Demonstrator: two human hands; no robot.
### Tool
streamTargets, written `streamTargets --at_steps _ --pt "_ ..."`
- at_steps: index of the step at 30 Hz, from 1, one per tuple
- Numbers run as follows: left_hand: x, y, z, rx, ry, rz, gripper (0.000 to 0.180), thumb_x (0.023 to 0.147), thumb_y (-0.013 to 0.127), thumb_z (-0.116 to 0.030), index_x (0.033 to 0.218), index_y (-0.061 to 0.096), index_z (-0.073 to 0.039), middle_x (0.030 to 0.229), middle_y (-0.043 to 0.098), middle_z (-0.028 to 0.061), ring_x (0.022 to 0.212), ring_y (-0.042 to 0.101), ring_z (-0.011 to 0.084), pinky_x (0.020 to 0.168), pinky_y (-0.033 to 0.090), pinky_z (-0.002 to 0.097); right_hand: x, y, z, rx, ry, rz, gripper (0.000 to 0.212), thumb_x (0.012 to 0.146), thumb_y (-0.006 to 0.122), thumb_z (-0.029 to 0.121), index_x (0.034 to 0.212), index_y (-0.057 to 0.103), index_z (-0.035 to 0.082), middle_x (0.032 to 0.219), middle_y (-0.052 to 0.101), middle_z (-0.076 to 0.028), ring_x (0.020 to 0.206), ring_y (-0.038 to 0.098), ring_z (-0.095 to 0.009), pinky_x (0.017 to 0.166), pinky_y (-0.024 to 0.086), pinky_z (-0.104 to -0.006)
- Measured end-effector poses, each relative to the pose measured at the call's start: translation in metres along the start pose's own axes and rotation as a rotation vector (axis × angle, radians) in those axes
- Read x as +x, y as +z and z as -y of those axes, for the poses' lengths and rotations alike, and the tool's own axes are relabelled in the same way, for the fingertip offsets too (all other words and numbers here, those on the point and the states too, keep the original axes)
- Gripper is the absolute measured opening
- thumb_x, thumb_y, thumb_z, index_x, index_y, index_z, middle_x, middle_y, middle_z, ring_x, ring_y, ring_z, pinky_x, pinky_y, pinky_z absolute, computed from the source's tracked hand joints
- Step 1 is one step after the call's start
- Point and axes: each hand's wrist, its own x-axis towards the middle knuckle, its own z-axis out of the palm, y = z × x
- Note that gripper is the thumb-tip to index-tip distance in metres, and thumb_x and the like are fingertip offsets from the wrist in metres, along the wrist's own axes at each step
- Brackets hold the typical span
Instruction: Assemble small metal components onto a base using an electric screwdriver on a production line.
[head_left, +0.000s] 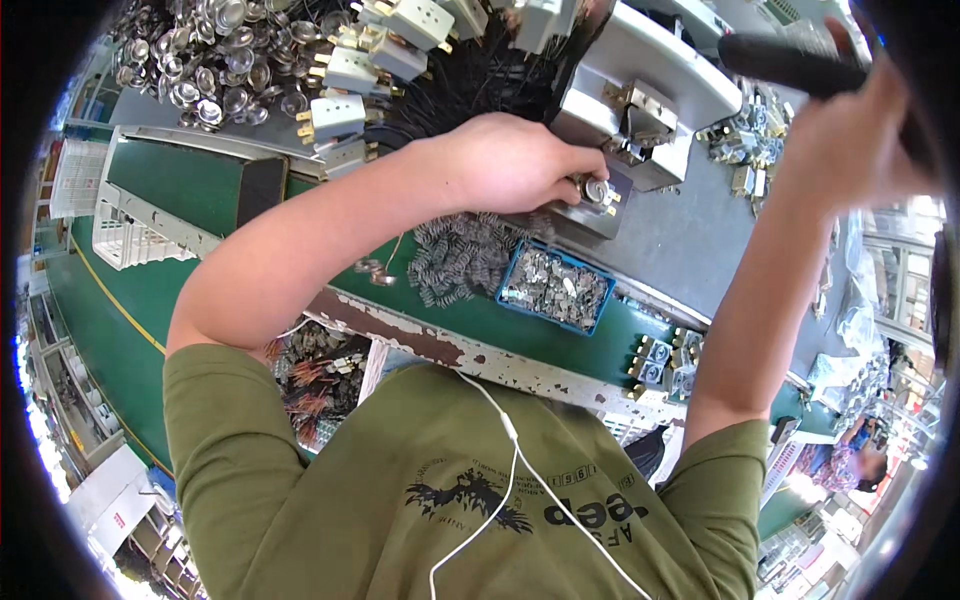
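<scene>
My left hand (507, 165) reaches over to the front of a bench press (650, 125), its fingers pinching a small metal-capped part with brass prongs (598, 192). That part rests on a steel block (600, 215) below the press head. Up at the right, my right hand (850, 140) is closed round a black handle (785, 65); the hand is slightly blurred and part of its grip is hidden. Near my left wrist lie white plug bodies with brass prongs (338, 116) and a heap of coil springs (460, 258).
A blue tray (597, 318) of small metal pieces stands in front of the press. Shiny metal cups (235, 60) are heaped at the far left. More pronged parts lie right of the press (745, 140) and near the bench edge (655, 355). Another person (845, 465) sits far right.
</scene>
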Motion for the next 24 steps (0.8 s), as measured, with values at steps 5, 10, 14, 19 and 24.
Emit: streamTargets --at_steps 5,10,14,19,24 --pt "0.001 -0.013 -0.010 -0.025 -0.105 0.122 0.034 0.100 0.061 -0.036 0.132 0.061 -0.025 0.104 0.076 0.0088 0.096 0.074 0.0315 0.083 0.058 0.0456 -0.005 0.009 0.009 -0.053 0.001 -0.032 0.015 0.092 0.066 -0.004 0.105 0.062 -0.010 0.089 0.068 -0.022 0.065 0.065 -0.025 0.059 0.056 -0.0410" --pt "0.004 -0.013 -0.009 -0.008 -0.078 0.114 0.034 0.100 0.061 -0.035 0.133 0.061 -0.026 0.105 0.076 0.0079 0.096 0.074 0.0313 0.082 0.058 0.0459 -0.006 0.005 0.006 -0.156 0.092 -0.075 0.015 0.091 0.065 -0.005 0.105 0.062 -0.009 0.087 0.065 -0.021 0.070 0.063 -0.026 0.064 0.056 -0.0419" --pt "0.002 -0.009 -0.006 0.005 -0.077 0.088 0.034 0.100 0.062 -0.034 0.133 0.060 -0.025 0.104 0.076 0.0071 0.095 0.074 0.0310 0.083 0.059 0.0462 -0.026 0.034 0.006 -0.340 0.082 -0.161 0.024 0.099 0.070 0.016 0.110 0.064 -0.004 0.091 0.067 -0.011 0.064 0.062 -0.014 0.057 0.052 -0.0271" --pt "0.001 -0.009 -0.006 -0.015 -0.058 0.081 0.034 0.100 0.062 -0.034 0.132 0.060 -0.025 0.105 0.076 0.0070 0.095 0.074 0.0315 0.082 0.059 0.0460 -0.028 0.036 0.001 -0.290 0.083 -0.170 0.019 0.097 0.069 0.011 0.108 0.063 -0.004 0.090 0.067 -0.012 0.061 0.060 -0.012 0.053 0.051 -0.0269" --pt "-0.001 -0.007 -0.004 -0.018 -0.058 0.076 0.034 0.100 0.062 -0.034 0.132 0.060 -0.025 0.104 0.077 0.0079 0.094 0.074 0.0322 0.082 0.059 0.0461 -0.027 0.037 -0.002 -0.283 0.131 -0.125 0.019 0.097 0.068 0.011 0.107 0.065 -0.005 0.082 0.065 -0.010 0.060 0.059 -0.013 0.052 0.049 -0.0266"
